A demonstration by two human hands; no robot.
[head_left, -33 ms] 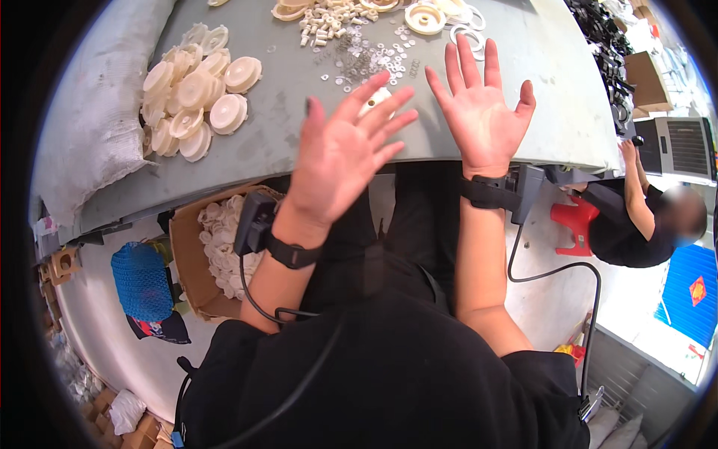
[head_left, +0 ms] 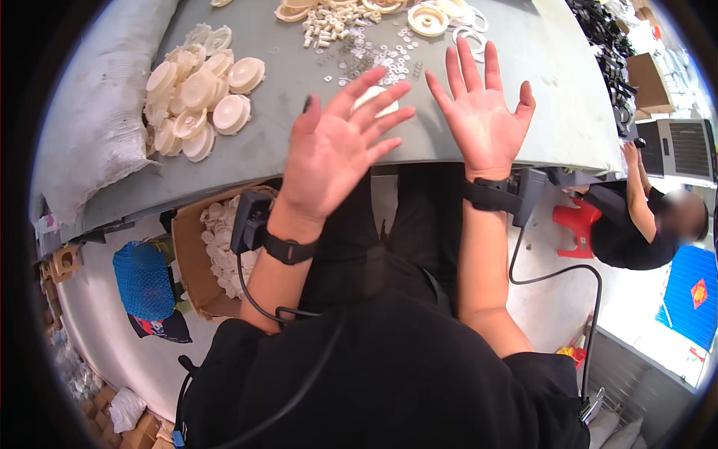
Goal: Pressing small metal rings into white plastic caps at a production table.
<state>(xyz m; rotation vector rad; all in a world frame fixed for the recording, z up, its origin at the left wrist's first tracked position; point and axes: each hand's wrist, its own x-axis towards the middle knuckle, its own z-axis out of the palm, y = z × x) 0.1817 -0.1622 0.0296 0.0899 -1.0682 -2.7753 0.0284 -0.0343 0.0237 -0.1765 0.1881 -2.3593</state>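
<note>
My left hand (head_left: 329, 146) is raised palm up over the table's near edge, fingers spread and holding nothing. Behind its fingers a white plastic part (head_left: 387, 108) shows on the table, partly hidden. To the right, my right hand (head_left: 485, 127) is also open and bare, its palm up and fingers stretched toward the far side. Past the hands lie small white washers (head_left: 395, 66), a scatter of tiny metal springs (head_left: 359, 52) and a heap of cream plastic fittings (head_left: 326, 28). A cream round cap (head_left: 428, 21) and white rings (head_left: 471, 41) lie beyond my right fingertips.
Cream round lids (head_left: 198, 90) are piled on the grey table (head_left: 292, 97) beside a white woven sack (head_left: 97, 97). Below the left edge stands a cardboard box (head_left: 196, 262) of white parts. At right, a person (head_left: 636, 217) works near a red stool (head_left: 576, 227) and black parts (head_left: 602, 52).
My left hand has shifted slightly left and toward me, uncovering more of the white part. My right hand keeps nearly the same pose.
</note>
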